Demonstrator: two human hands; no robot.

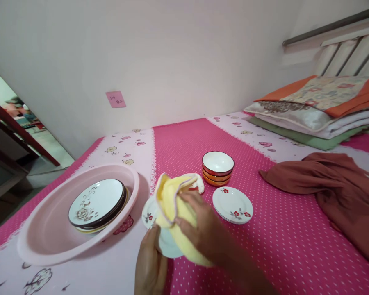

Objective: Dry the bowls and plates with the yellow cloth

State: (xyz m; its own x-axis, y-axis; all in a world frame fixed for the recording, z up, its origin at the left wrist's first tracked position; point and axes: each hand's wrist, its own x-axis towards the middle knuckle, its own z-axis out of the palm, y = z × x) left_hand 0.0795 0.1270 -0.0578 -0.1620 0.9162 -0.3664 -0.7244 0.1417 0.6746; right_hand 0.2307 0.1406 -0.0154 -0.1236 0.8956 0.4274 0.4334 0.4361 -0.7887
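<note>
Gripping a pale plate (169, 246) near its rim in the left hand (150, 260) and holding a bunched yellow cloth (169, 198) against it with the right hand (199, 225), low over the pink cover (181, 149), right of the basin (46, 221). Apparently wiping, and calling next for a firm hold and a turn beneath the cloth. Working close to small plates (233, 205) and stacked bowls (217, 170); finding freer room beyond, before the brown fabric (335, 188), and toward the wall (184, 61).

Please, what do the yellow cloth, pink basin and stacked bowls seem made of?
Yellow cloth: soft, matte fabric, perhaps microfibre; it drapes in folds. Pink basin: probably smooth plastic, uniformly coloured with a thick rounded rim. Stacked bowls: likely glazed ceramic, given their shiny sides; melamine is possible.
</note>
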